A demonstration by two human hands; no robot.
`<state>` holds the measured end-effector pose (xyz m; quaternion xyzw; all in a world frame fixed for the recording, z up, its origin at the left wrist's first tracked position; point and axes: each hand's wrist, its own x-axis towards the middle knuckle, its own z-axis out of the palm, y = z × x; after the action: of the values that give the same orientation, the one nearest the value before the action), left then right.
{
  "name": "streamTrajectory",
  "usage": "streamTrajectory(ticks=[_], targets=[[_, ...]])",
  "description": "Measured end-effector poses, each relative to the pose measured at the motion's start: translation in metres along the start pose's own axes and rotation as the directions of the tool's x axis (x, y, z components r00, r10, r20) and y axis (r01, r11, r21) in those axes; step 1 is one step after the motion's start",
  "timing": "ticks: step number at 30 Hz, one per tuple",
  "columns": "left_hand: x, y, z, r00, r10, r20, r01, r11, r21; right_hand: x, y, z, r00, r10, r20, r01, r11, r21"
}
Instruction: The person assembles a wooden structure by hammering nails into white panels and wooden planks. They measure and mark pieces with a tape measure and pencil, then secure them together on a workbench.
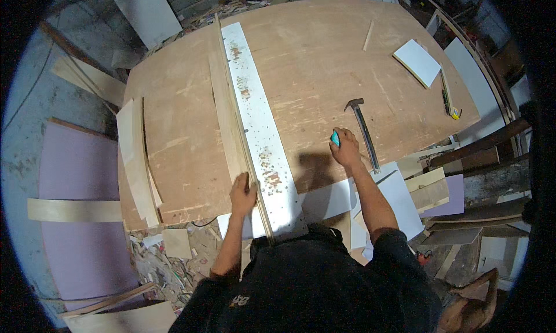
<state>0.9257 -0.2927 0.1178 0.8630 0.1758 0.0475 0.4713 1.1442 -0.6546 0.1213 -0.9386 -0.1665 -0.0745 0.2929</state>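
Observation:
A long white board (253,95) stretches from my body to the far part of the table, dotted with dark spots and small loose brownish pieces. Along its left edge runs a long wooden strip (231,104). My left hand (243,194) is closed around the strip's near part, its fingertips partly hidden. To the right of the board, above the tabletop, my right hand (346,147) grips a small teal object (335,138), mostly covered by the fingers. A claw hammer (365,130) lies just right of that hand, its head pointing away from me.
The big brown wooden table (313,55) carries a white panel piece (418,63), a yellow tape measure (454,113) and curved strips (141,159) at left. Offcuts litter the floor (176,258). Lilac sheets (81,171) stand left; another person (472,310) is at lower right.

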Motion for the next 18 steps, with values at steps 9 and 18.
streamTrajectory(ticks=[9, 18], targets=[[-0.028, 0.012, 0.022, 0.998, 0.037, -0.04, -0.017, 0.905, 0.425, 0.02, 0.055, -0.027, 0.978, 0.155, -0.142, -0.157, 0.987, -0.009], [-0.03, 0.021, 0.011, 0.997, 0.069, -0.021, -0.056, 0.92, 0.387, 0.018, 0.094, -0.044, 0.972, 0.155, -0.178, -0.213, 0.902, -0.377]])
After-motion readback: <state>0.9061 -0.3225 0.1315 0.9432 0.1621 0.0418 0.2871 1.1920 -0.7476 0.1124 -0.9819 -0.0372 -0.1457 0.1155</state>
